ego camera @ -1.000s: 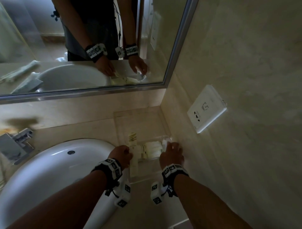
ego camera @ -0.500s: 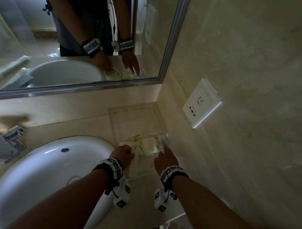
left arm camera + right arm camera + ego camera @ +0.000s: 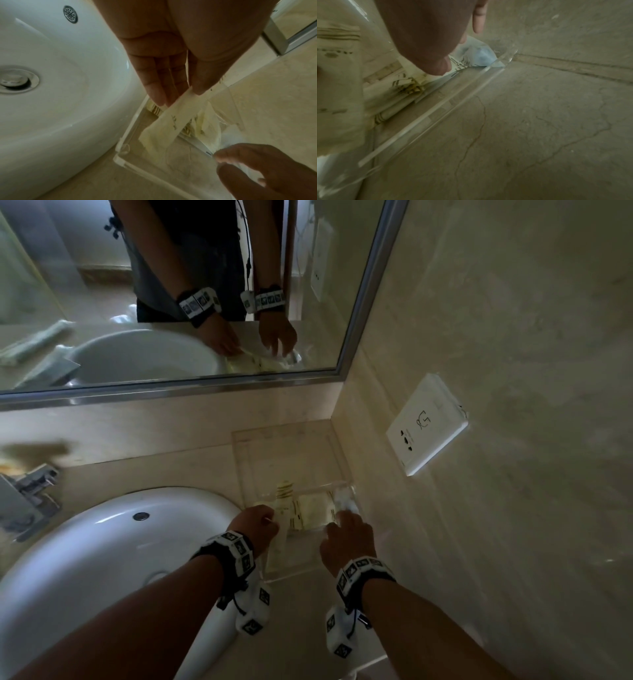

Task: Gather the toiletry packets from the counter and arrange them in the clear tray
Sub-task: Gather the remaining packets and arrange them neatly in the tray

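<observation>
The clear tray [image 3: 287, 433] sits in the counter corner against the right wall, and its near corner [image 3: 120, 159] and side wall [image 3: 440, 108] show in the wrist views. Several cream packets with dark stripes [image 3: 310, 508] lie inside it. My left hand [image 3: 270, 520] pinches a long white packet [image 3: 164, 125] by one end over the tray's left side, thumb against fingers [image 3: 180, 97]. My right hand [image 3: 337, 518] pinches a clear-wrapped white packet [image 3: 344, 501] at the tray's right wall, thumb down on it [image 3: 453, 51].
A white sink basin [image 3: 102, 542] borders the tray on the left, with a chrome faucet [image 3: 30, 494] beyond it. A mirror [image 3: 171, 302] hangs above the counter. The marble wall with a white socket [image 3: 426, 424] stands close on the right.
My right hand has reached forward from the tray's front edge along its right wall with the clear-wrapped packet. The left hand keeps its hold on the long packet, barely moved.
</observation>
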